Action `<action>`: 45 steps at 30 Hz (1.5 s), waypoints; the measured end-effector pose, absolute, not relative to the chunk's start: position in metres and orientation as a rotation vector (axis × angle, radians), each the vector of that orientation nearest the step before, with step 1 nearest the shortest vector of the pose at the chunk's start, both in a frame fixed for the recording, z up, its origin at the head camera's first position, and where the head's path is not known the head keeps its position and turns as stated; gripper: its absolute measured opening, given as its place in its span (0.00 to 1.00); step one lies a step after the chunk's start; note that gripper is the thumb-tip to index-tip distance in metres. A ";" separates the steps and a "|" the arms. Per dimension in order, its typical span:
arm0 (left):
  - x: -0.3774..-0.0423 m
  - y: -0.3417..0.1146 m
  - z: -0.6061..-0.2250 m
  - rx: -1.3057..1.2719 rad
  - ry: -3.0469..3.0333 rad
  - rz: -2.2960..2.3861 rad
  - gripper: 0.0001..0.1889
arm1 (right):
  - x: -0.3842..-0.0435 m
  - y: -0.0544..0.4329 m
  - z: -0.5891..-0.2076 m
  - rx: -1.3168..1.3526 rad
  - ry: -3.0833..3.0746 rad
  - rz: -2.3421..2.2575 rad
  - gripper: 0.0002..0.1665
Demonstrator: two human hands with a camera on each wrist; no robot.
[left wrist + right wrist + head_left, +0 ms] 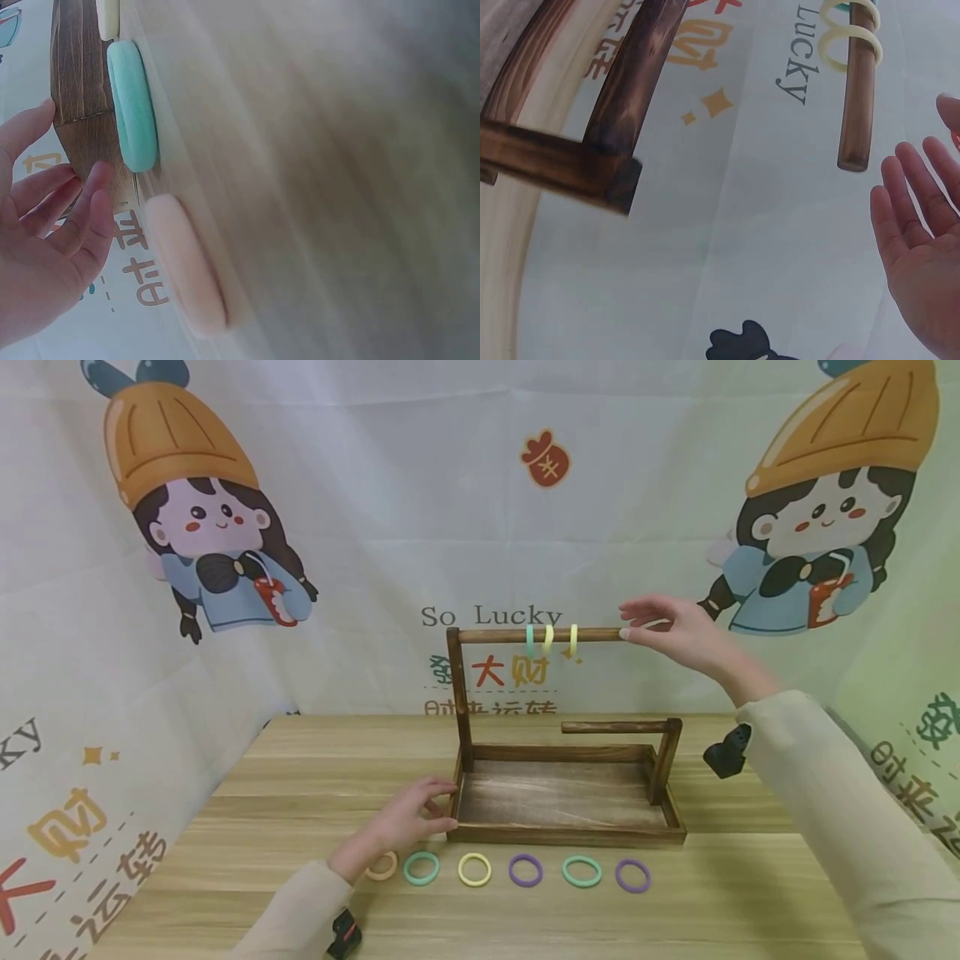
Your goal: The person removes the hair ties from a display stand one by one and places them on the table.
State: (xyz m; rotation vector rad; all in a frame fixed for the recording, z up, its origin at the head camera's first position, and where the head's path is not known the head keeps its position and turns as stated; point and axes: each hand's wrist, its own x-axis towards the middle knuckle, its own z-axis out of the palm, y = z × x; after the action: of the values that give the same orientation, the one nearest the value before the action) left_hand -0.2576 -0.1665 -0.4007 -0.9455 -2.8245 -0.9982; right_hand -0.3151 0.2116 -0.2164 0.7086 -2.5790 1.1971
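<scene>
A dark wooden rack (566, 837) stands on the table, with a tray base, a tall upper rod (495, 636) and a lower rod (615, 727). Three rings hang on the upper rod: a green ring (530, 642) and two yellow rings (847, 49). My right hand (678, 631) is beside that rod's free end, its fingers extended and holding no ring; the right wrist view shows a gap between fingers and rod. My left hand (411, 817) rests against the tray's left end, thumb and fingers spread along it. Near it lie an orange ring (186, 266) and a green ring (133, 105).
Along the rack's front, a row on the wooden table (315, 793) continues with a yellow ring (475, 869), a purple ring (526, 870), another green ring (582, 871) and another purple ring (633, 876). A printed cloth (375, 527) hangs behind.
</scene>
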 end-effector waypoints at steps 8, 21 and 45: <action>-0.257 -0.166 -0.400 -0.945 -2.825 -1.000 0.27 | -0.326 0.195 -0.222 0.746 -2.554 1.236 0.28; -0.257 -0.166 -0.400 -0.949 -2.815 -0.999 0.27 | -0.340 0.176 -0.225 0.751 -2.631 1.073 0.31; -0.257 -0.166 -0.401 -0.931 -2.822 -1.007 0.27 | -0.345 0.156 -0.236 0.759 -2.647 1.165 0.30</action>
State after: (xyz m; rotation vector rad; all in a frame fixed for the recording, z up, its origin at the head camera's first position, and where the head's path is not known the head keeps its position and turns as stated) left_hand -0.2575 -0.1658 -0.4008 -0.9315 -2.8223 -1.0075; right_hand -0.3445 0.1562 -0.2356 0.7590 -2.6466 1.1648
